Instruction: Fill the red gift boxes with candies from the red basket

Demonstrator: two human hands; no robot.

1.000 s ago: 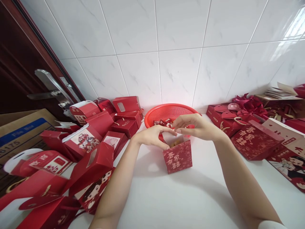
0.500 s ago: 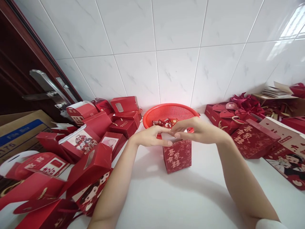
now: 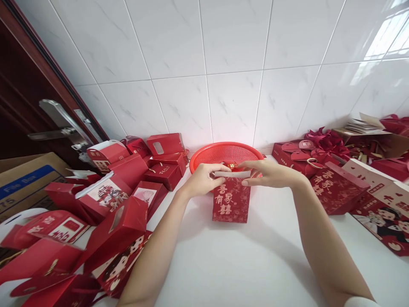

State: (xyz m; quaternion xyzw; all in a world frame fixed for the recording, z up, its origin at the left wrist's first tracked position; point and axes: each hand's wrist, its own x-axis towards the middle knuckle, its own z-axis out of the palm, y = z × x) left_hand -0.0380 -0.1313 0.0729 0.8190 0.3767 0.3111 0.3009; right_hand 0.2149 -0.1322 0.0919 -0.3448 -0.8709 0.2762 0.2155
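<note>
Head view: red double-happiness box (image 3: 231, 207), one; left hand (image 3: 204, 180), right hand (image 3: 270, 174) pinching opposite top corners; even, light pressure advised against creasing.

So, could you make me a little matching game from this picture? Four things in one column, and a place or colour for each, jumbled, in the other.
Things:
1. Middle lettered box
2. Basket
3. Door handle
4. Carton

Clues:
A. Silver-coloured
B. Brown and blue
C. Between the left hand and right hand
D. Red mesh

Pairs: 1-C, 2-D, 3-A, 4-B
</note>
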